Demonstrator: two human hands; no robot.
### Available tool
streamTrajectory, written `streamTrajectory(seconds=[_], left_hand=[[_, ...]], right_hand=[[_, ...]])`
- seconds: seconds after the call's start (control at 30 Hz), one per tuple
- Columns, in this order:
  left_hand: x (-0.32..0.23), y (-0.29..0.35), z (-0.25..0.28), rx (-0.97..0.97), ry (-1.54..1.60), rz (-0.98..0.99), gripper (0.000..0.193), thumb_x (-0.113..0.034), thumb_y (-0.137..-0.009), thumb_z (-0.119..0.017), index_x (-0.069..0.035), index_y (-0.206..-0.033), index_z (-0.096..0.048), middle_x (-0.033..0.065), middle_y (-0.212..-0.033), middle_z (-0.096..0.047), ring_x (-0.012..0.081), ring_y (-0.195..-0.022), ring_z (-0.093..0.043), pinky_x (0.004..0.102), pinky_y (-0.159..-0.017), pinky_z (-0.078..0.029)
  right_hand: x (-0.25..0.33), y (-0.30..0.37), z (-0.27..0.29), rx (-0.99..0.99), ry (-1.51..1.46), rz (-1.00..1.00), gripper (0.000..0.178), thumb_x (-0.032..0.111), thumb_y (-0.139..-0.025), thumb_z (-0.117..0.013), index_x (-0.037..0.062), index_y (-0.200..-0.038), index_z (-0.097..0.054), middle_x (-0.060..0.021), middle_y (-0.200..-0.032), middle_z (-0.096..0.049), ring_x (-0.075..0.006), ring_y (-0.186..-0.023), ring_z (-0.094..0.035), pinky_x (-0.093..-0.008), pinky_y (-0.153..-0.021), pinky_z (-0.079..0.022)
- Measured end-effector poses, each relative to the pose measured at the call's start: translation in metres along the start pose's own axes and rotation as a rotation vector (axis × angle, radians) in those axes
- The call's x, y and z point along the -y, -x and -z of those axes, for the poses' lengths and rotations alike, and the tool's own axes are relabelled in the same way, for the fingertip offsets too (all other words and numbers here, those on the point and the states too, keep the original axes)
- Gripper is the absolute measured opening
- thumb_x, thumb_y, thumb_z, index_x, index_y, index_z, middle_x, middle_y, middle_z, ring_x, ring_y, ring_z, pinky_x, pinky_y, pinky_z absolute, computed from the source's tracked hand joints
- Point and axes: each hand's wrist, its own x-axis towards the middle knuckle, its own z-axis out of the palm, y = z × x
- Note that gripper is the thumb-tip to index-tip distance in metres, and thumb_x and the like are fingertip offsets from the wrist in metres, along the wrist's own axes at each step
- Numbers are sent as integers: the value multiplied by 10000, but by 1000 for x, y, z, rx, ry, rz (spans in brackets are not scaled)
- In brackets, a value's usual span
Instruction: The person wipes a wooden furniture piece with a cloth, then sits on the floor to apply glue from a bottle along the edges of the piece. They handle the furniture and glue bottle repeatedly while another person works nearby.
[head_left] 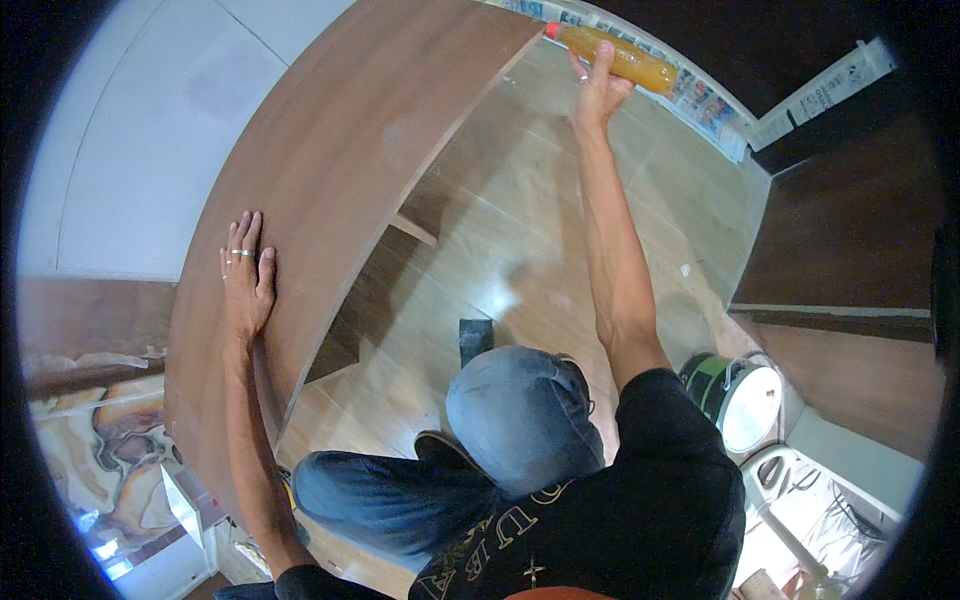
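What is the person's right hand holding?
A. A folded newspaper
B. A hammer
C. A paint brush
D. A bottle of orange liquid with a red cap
D: the right hand is stretched out with its fingers wrapped around a bottle of orange liquid with a red cap, while the left hand lies flat on the brown wooden board.

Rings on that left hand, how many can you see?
2, both on fingers of the left hand, which lies flat on the brown wooden panel. Rings elsewhere may be hidden.
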Motion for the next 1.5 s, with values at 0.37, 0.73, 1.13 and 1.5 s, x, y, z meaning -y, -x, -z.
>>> streamTrajectory(seconds=[0.37,0.73,1.13,1.5], left_hand=[[0,1,1,-5,-2,-6,525,-372,-1068,-403,-183,-1557,-385,81,-1628,-335,329,-1530,-223,554,-1238,-119],[2,6,2,-14,-17,18,526,-390,-1067,-395,-188,-1552,-399,72,-1628,-336,314,-1532,-221,554,-1241,-122],[-6,5,7,-9,3,34,525,-382,-1064,-403,-181,-1549,-403,80,-1627,-336,317,-1532,-222,550,-1241,-127],[-8,2,5,-15,7,26,528,-380,-1063,-406,-178,-1550,-400,80,-1627,-337,319,-1530,-228,550,-1241,-124]], right_hand=[[-8,23,10,-13,45,-60,416,218,-1002,-646,55,-1336,-461,-127,-1322,-561,-282,-1173,-615,-565,-917,-590],[16,56,-5,29,59,-94,406,198,-1015,-620,88,-1364,-444,-106,-1328,-551,-266,-1231,-576,-584,-949,-560],[25,65,-7,61,91,-117,409,204,-1015,-619,95,-1364,-438,-113,-1323,-560,-277,-1192,-607,-553,-955,-565],[21,44,-8,72,143,-28,436,198,-1017,-614,82,-1390,-420,-121,-1339,-554,-281,-1209,-599,-566,-975,-551]])
